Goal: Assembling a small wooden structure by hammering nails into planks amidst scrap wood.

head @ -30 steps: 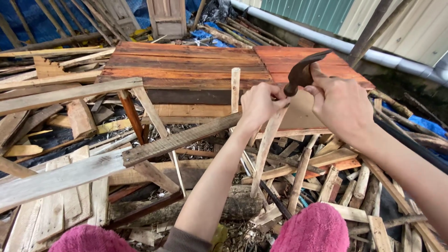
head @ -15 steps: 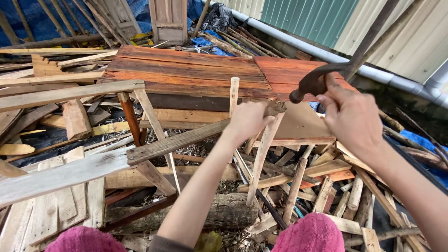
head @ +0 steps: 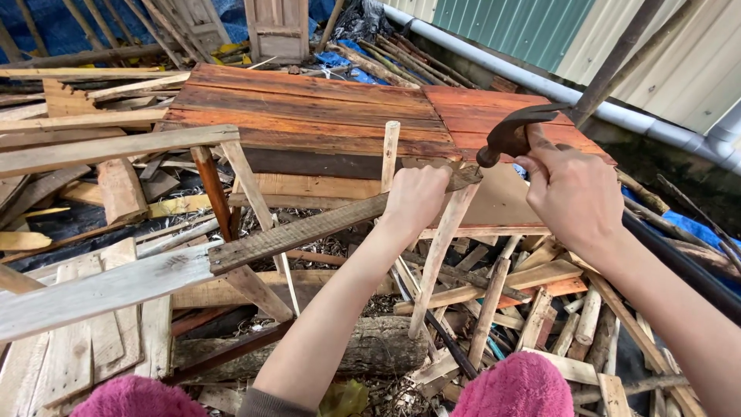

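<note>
My left hand (head: 417, 197) grips the end of a weathered wooden plank (head: 309, 228) that slopes down to the left. A thin pale slat (head: 437, 255) leans against that same end. My right hand (head: 573, 191) holds a rusty claw hammer (head: 512, 131) close to its head, with the hammer's face just above and right of the plank's tip. Behind both lies a reddish-brown boarded panel (head: 309, 116).
Loose boards, slats and sticks (head: 532, 309) are piled all around and below. A log (head: 370, 347) lies under the pile near me. A long pale board (head: 100, 289) runs at the left. A white pipe (head: 540, 77) runs along a corrugated wall (head: 556, 31) at the right.
My right hand has lifted the hammer up and to the right, away from the plank's end. My left hand has kept its grip on the plank.
</note>
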